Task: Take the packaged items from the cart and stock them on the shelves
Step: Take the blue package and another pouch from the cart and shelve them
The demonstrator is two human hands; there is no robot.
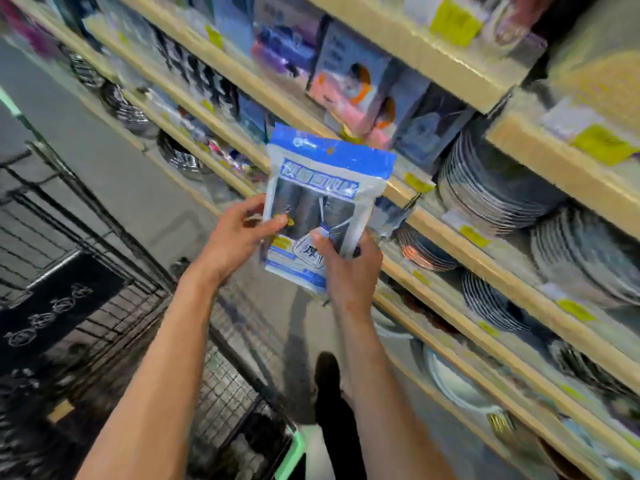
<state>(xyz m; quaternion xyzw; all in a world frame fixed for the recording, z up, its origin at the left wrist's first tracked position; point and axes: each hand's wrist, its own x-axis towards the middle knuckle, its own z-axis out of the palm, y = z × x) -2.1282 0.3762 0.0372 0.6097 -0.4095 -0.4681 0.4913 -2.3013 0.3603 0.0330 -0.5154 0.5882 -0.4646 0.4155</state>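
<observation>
I hold a blue and white packaged item (322, 202) upright in front of the shelves (467, 233), at the middle of the head view. My left hand (239, 233) grips its left edge with the thumb on the front. My right hand (346, 268) grips its lower right corner. The package has a blue top strip and a window showing dark rolls. The wire cart (114, 323) stands at the lower left, below my left forearm, with a dark item lying in it.
Wooden shelves run diagonally across the right side. Stacks of plates (498, 188) fill the middle shelves, boxed goods (353, 77) the upper one, metal bowls (180, 154) further left. Yellow price tags (602, 143) line the shelf edges. My foot (329, 375) stands on the grey aisle floor.
</observation>
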